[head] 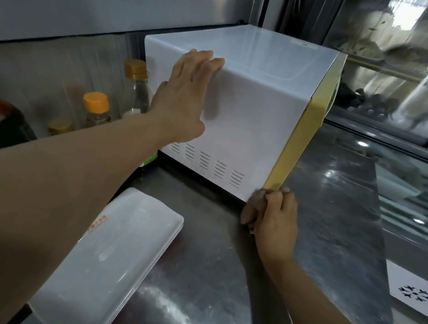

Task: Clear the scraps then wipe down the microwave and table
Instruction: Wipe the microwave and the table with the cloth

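A white microwave with a yellow front frame stands on the steel table, its side with vent slots turned toward me. My left hand lies flat against that side, fingers straight and reaching over the top edge. My right hand grips the microwave's lower front corner, fingers curled around the bottom of the yellow frame. No cloth or scraps show in either hand.
A stack of white rectangular trays lies on the table at the lower left. Bottles with orange caps stand behind the microwave at the left wall. A glass display case runs along the right.
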Demonstrator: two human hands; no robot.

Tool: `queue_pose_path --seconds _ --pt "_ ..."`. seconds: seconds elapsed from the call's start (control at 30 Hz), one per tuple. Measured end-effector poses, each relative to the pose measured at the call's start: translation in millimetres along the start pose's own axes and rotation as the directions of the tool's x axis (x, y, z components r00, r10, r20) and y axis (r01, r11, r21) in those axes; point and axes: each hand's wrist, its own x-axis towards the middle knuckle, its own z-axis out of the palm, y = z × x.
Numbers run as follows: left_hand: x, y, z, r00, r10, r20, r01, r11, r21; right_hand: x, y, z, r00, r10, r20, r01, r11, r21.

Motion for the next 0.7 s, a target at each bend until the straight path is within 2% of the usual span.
queue_pose_path --seconds 0.17,0.27,0.37,0.47,0.57,0.63,0.7 --pt "-0.5 3.4 -5.1 0.999 -0.008 0.036 0.008 1.0 -0.006 6.3 4.3 -11.9 0.99 -0.054 0.134 0.077 0.982 -0.173" --pt "-0.8 3.8 -11.9 0.997 0.0 0.08 0.0 1.0 -0.001 6.4 3.5 -19.6 0.976 -0.008 0.218 0.07 0.959 -0.275" --pt "-1.2 -1.6 -20.6 0.99 0.042 0.135 -0.051 0.997 0.063 0.3 -6.0 -32.0 0.98 -0.03 0.198 0.068 0.98 -0.188" --pt "0.7 -12.2 -31.9 0.98 0.096 0.174 -0.136 0.963 0.233 -8.4 -24.0 -38.3 0.968 -0.193 0.159 0.212 0.97 -0.116" --pt "4.9 -22.4 -39.8 0.969 0.166 0.183 -0.217 0.924 0.314 7.3 -46.6 -30.4 0.911 -0.387 0.145 0.403 0.909 -0.103" --pt "6.1 -26.0 -39.0 0.965 0.204 0.164 -0.248 0.912 0.327 24.5 -60.0 -17.1 0.851 -0.504 0.146 0.518 0.851 -0.085" --pt "5.6 -28.7 -33.7 0.967 0.218 0.132 -0.25 0.914 0.319 40.7 -71.4 2.5 0.755 -0.636 0.161 0.654 0.749 -0.104"
